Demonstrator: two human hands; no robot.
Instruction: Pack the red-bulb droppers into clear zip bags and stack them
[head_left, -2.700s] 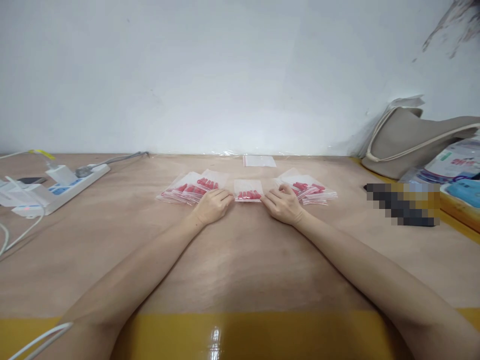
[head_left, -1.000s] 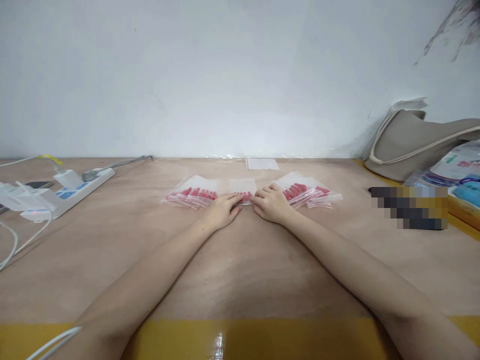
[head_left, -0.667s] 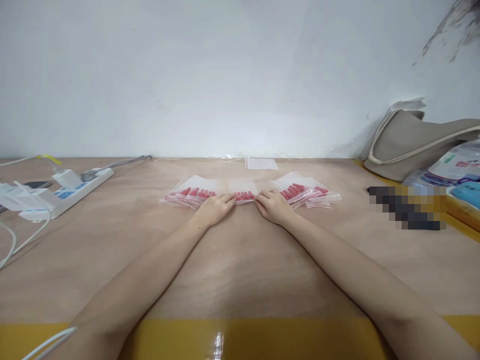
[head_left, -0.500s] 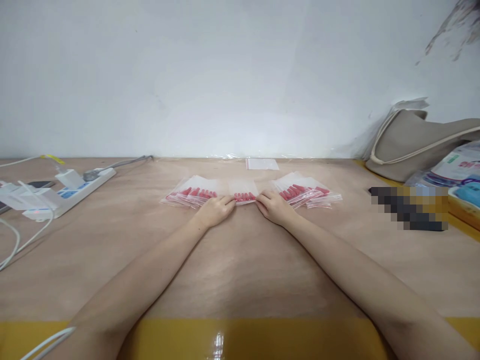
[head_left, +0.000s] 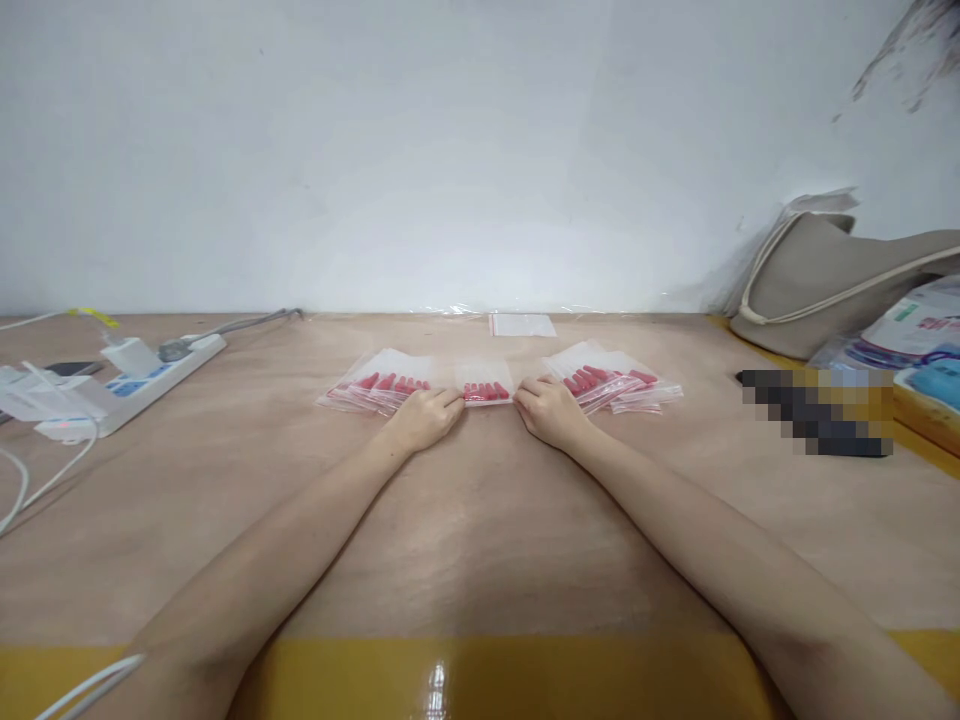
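Note:
A small clear zip bag with red pieces inside [head_left: 486,384] lies flat on the brown table [head_left: 480,520] in the middle. My left hand [head_left: 424,417] pinches its left edge with curled fingers. My right hand [head_left: 550,411] pinches its right edge the same way. A fanned pile of similar bags [head_left: 379,381] lies just left of my left hand. Another pile of such bags [head_left: 611,380] lies just right of my right hand. An empty clear bag [head_left: 522,324] lies farther back near the wall.
A white power strip [head_left: 127,385] with plugs and cables sits at the left. A grey tote bag [head_left: 832,280] leans on the wall at the right, with packets [head_left: 911,330] and a blurred-out item [head_left: 817,412] beside it. Yellow tape [head_left: 480,675] edges the table front.
My hands drew close together over the middle bag about a second ago, then slid apart to its two edges. The piles have not moved.

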